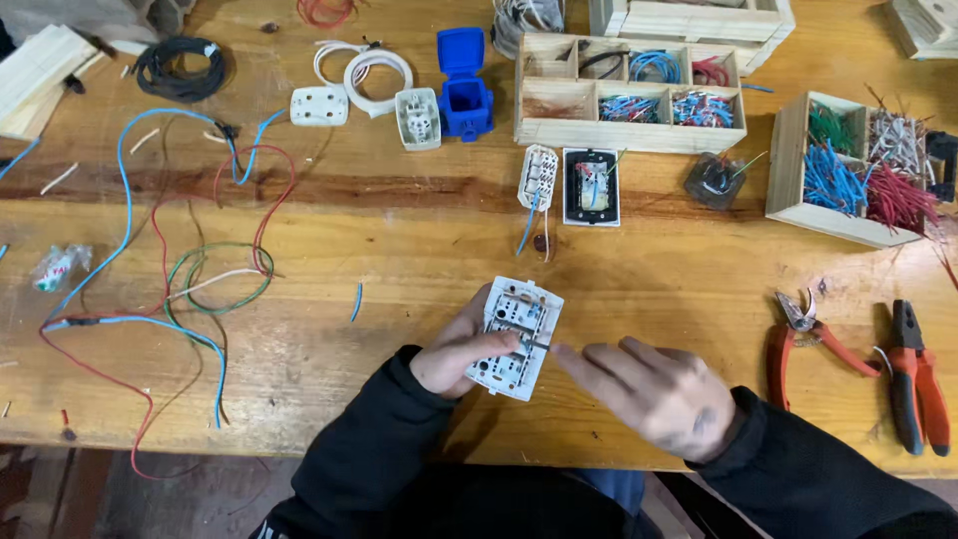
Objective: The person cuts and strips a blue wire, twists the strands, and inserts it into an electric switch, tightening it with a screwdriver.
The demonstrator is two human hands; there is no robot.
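My left hand (457, 351) holds a white switch module (516, 335) back side up on the wooden table (399, 260), thumb and fingers wrapped around its left edge. My right hand (654, 391) reaches in from the right, its fingertips pinching a thin short wire end at the module's right side. Both arms wear black sleeves.
Red wire strippers (806, 337) and red-black pliers (920, 384) lie to the right. Wooden trays (630, 93) (858, 165) hold coloured wire pieces. Loose blue, red and green wires (190, 269) sprawl at left. Other switch parts (591, 186), a blue socket box (463, 85) and white covers (319, 105) lie farther back.
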